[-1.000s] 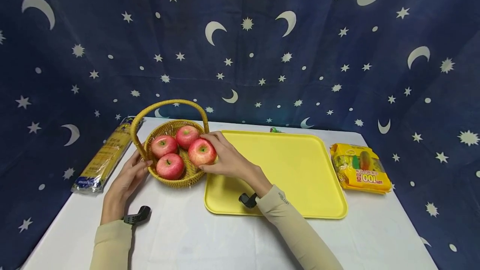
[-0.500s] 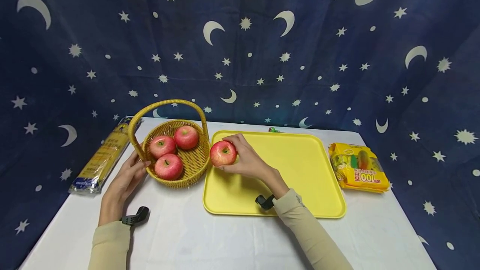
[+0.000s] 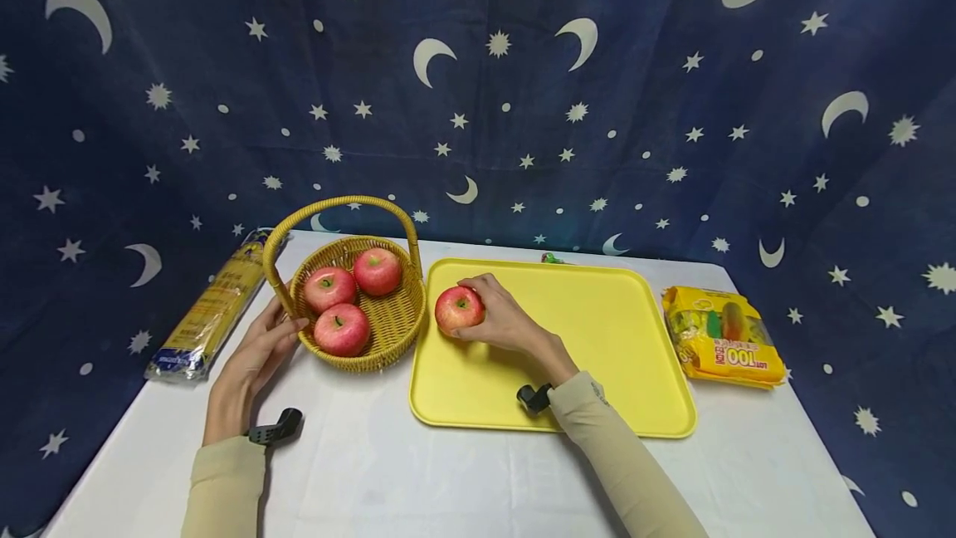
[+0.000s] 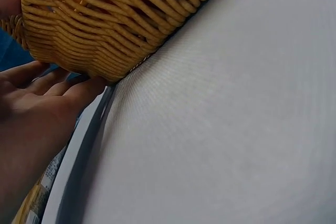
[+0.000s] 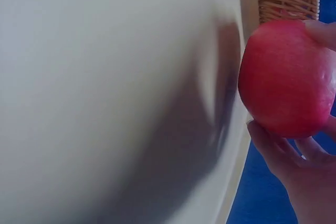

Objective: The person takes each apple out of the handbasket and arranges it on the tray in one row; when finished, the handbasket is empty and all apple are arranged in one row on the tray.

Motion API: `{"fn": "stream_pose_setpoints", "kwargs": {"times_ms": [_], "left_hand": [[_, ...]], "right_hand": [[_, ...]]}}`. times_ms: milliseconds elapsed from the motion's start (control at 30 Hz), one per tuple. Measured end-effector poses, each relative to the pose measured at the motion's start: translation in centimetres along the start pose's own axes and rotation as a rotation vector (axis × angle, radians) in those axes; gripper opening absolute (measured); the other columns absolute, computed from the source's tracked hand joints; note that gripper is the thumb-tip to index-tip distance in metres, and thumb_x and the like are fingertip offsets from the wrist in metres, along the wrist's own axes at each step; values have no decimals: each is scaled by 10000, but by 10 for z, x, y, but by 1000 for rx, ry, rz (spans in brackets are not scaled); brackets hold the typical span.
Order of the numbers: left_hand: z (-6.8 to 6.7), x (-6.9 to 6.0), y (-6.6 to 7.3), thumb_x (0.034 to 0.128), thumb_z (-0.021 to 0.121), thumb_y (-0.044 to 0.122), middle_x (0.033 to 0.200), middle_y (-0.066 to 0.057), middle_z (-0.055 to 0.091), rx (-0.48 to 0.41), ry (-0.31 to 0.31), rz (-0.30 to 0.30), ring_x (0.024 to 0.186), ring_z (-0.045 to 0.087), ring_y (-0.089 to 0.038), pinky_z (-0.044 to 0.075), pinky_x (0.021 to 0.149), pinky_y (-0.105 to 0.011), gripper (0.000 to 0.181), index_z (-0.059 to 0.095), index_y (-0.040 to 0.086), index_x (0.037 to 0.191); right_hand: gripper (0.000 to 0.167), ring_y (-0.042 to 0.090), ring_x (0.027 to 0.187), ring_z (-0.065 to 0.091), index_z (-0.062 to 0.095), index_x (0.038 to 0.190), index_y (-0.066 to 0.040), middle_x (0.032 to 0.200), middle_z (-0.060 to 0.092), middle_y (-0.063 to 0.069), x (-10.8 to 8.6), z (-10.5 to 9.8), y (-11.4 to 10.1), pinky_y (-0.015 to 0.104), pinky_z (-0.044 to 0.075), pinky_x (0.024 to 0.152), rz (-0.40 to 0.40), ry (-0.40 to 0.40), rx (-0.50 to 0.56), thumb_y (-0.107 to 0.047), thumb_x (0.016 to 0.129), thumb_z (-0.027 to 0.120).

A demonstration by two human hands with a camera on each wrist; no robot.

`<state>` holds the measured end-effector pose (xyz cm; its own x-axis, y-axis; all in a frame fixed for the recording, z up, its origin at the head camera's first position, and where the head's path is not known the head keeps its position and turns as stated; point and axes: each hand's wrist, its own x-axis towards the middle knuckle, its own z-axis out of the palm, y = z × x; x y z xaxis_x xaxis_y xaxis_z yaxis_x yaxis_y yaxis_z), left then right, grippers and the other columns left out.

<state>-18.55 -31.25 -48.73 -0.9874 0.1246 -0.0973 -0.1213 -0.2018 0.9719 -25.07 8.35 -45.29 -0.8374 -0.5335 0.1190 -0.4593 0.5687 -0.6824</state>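
My right hand [image 3: 508, 320] grips a red apple [image 3: 459, 310] over the left part of the yellow tray [image 3: 582, 355]. In the right wrist view the thumb and fingers lie around that apple [image 5: 286, 80]. Three more apples, one of them [image 3: 342, 330] nearest me, lie in the wicker basket [image 3: 399, 314]. My left hand [image 3: 257, 355] holds the basket's left side, thumb at the rim near the handle's foot. From the left wrist view, its fingers [image 4: 86, 90] reach under the woven wall [image 4: 105, 30].
Left of the basket lies a long yellow-and-blue packet [image 3: 212, 305]. Right of the tray is a yellow bag [image 3: 720, 337]. A small green object [image 3: 551, 258] shows behind the tray's back edge. A dark blue patterned cloth hangs behind the white table [image 3: 388, 471].
My right hand has lifted an apple out of the basket and carried it right, over the tray; it now appears slightly lower. The left hand has stayed at the basket.
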Motion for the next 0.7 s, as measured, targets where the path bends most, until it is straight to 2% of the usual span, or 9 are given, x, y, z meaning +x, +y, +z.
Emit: {"fn": "stream_pose_setpoints", "kwargs": {"times_ms": [300, 533, 700], "left_hand": [[0, 0, 1, 990, 561, 18, 1736, -142, -68, 14, -18, -8, 1587, 69, -241, 402, 1081, -123, 920, -40, 180, 1667], [1, 0, 2, 1004, 560, 52, 1733, -160, -52, 35, -5, -29, 1543, 192, -205, 429, 1033, -100, 903, -38, 185, 1668], [2, -1, 3, 1008, 541, 37, 1730, -179, -40, 18, 3, -24, 1502, 273, -166, 447, 1007, -92, 889, -39, 179, 1667]], "right_hand": [[778, 287, 1216, 555, 539, 1431, -54, 1338, 518, 135, 3, 6, 6, 460, 499, 1076, -1, -9, -29, -259, 767, 889], [829, 303, 1266, 528, 489, 1495, -51, 1402, 507, 139, 2, 4, 1, 474, 481, 1097, 15, -50, -35, -275, 794, 871], [824, 299, 1324, 487, 491, 1507, -81, 1451, 506, 123, 1, 1, -6, 488, 460, 1121, 10, -42, -52, -317, 809, 860]]}}
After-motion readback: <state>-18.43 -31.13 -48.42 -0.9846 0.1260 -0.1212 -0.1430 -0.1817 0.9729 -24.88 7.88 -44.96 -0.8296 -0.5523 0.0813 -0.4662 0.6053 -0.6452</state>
